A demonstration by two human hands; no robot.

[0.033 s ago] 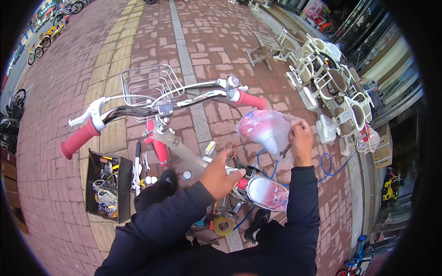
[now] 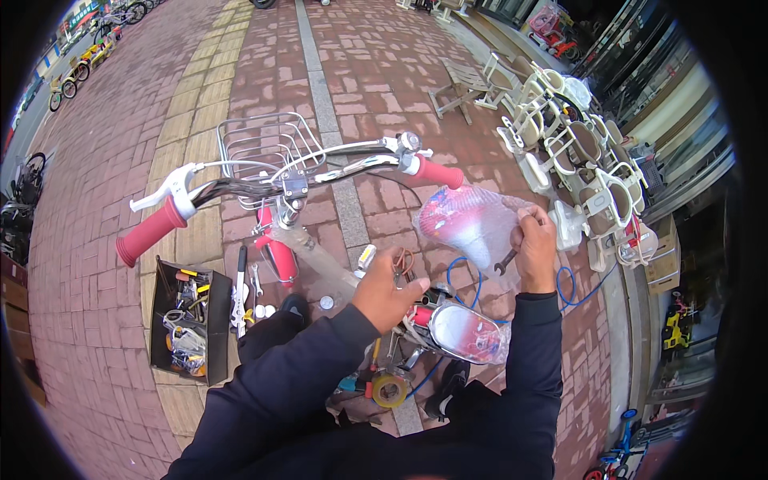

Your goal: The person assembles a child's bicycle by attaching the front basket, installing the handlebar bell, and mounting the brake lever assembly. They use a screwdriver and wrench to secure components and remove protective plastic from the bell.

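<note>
A small bicycle with pink grips (image 2: 148, 232) and a wire basket (image 2: 268, 144) stands in front of me on brick paving. My right hand (image 2: 534, 244) holds up a pink and white saddle wrapped in clear plastic (image 2: 468, 220), with a small spanner (image 2: 504, 261) under its fingers. My left hand (image 2: 388, 290) is lower, over the bicycle frame, fingers closed around a small tool with brownish looped handles (image 2: 404, 262). A second plastic-wrapped saddle (image 2: 468, 332) sits just below and to the right of that hand.
A black toolbox (image 2: 188, 320) full of tools lies on the ground at left, loose tools beside it. A tape roll (image 2: 390, 390) and a blue cable (image 2: 568, 290) lie near my feet. Stacked white child seats (image 2: 576, 160) and a wooden bench (image 2: 464, 84) stand at right.
</note>
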